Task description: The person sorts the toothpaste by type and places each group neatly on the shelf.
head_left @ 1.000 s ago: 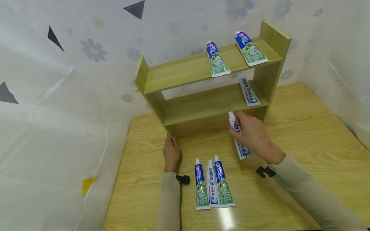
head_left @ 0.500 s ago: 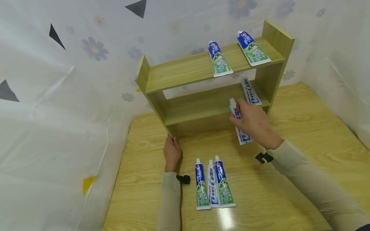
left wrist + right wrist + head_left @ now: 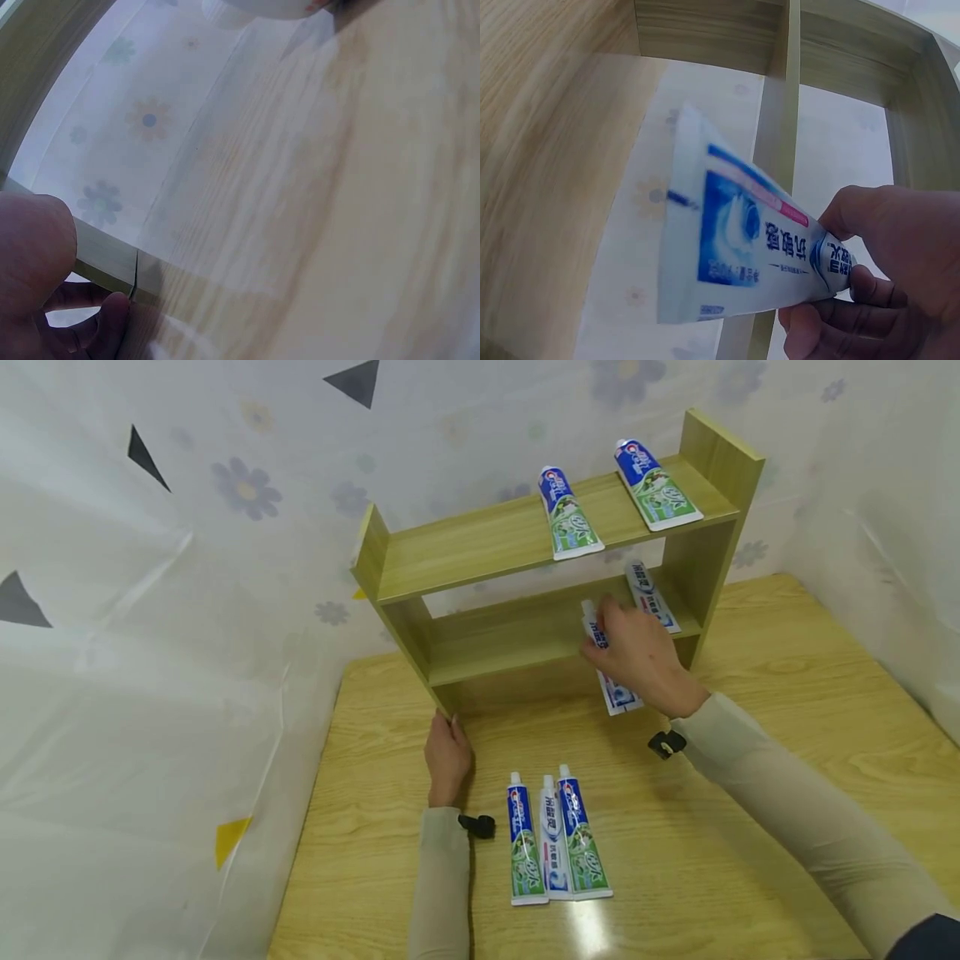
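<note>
My right hand [image 3: 637,652] grips a white toothpaste tube [image 3: 757,240] near its cap end, thumb on one side and fingers on the other. The tube slants in front of the wooden shelf's middle board [image 3: 495,643], cap toward the shelf and flat end toward me. At the shelf's lower left front corner, my left hand [image 3: 447,756] holds the side panel; the left wrist view shows thumb and fingers [image 3: 112,319] around its edge. Another white toothpaste tube [image 3: 651,597] lies on the middle board at the right, partly behind my right hand.
Two blue-and-green toothpaste tubes [image 3: 572,518] [image 3: 658,489] lie on the top board. On the table before me, a white tube [image 3: 553,843] lies between two blue-and-green tubes [image 3: 527,843] [image 3: 585,843]. A white flowered sheet [image 3: 225,568] hangs behind the shelf.
My right hand has raised the white toothpaste tube from below the middle board to its level, then shifted it slightly left. The left hand stays on the shelf corner.
</note>
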`<state>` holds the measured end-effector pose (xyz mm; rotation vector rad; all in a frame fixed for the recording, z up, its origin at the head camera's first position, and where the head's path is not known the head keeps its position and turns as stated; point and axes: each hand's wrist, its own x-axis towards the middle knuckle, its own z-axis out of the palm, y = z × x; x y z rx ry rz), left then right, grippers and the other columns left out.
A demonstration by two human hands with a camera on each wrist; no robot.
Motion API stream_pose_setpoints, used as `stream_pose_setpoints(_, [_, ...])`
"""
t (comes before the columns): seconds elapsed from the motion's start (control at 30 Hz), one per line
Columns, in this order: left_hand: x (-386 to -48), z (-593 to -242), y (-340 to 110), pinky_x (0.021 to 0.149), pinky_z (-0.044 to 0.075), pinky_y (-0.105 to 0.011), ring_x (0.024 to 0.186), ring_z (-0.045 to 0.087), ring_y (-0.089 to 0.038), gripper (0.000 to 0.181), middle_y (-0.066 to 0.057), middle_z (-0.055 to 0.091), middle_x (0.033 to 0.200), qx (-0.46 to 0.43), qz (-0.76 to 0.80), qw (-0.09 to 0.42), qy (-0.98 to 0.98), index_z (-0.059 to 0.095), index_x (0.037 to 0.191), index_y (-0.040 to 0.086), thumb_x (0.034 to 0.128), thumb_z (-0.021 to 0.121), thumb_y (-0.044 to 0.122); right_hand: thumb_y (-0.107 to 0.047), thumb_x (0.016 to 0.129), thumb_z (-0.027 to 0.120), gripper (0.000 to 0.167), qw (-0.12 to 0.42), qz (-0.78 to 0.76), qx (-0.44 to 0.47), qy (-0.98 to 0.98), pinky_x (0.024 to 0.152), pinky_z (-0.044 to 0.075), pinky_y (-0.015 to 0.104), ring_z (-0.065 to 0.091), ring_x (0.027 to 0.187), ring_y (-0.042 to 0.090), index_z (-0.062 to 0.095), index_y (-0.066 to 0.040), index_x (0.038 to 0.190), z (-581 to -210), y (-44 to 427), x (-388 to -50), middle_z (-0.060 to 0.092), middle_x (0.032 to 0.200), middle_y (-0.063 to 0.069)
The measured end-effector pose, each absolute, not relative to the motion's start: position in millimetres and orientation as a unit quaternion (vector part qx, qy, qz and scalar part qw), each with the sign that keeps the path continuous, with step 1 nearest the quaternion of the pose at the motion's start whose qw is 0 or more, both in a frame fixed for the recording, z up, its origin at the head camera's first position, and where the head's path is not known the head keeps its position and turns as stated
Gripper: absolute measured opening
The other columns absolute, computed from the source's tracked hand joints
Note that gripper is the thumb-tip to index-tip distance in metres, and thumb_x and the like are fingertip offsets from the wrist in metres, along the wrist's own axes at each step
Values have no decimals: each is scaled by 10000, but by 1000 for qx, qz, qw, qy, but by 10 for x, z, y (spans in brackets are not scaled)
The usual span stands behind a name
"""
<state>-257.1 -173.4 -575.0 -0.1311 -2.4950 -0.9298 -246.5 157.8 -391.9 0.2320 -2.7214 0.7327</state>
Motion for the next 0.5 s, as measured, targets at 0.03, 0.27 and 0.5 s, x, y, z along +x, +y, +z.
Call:
stream_pose_setpoints(0.03, [-2581, -5774, -1738, 806, 562, -650, 961, 731, -500, 294, -277, 725, 1059, -48, -337, 238, -910, 628, 1243, -46, 1171, 461, 186, -216, 994, 711, 288, 155, 256, 81, -951, 519, 378, 344, 558, 601, 256, 586, 20, 1104, -3916, 1576, -2482, 594, 789, 138])
stream_pose_setpoints(0.27, [-2728, -6035, -1811, 750, 553, -612, 901, 729, -458, 350, -218, 715, 998, -46, -345, 253, -903, 628, 1200, 10, 1187, 430, 299, -184, 1006, 683, 221, 153, 258, 95, -949, 497, 333, 328, 510, 562, 223, 563, 0, 1027, -3873, 1558, -2587, 544, 764, 109])
stream_pose_setpoints(0.5, [-2807, -6158, -1864, 760, 568, -580, 893, 742, -430, 312, -197, 716, 1000, -38, -327, 220, -918, 626, 1212, 32, 1188, 432, 275, -154, 1015, 656, 247, 153, 244, 109, -951, 490, 340, 320, 525, 551, 226, 577, 40, 1146, -3867, 1538, -2729, 551, 752, 109])
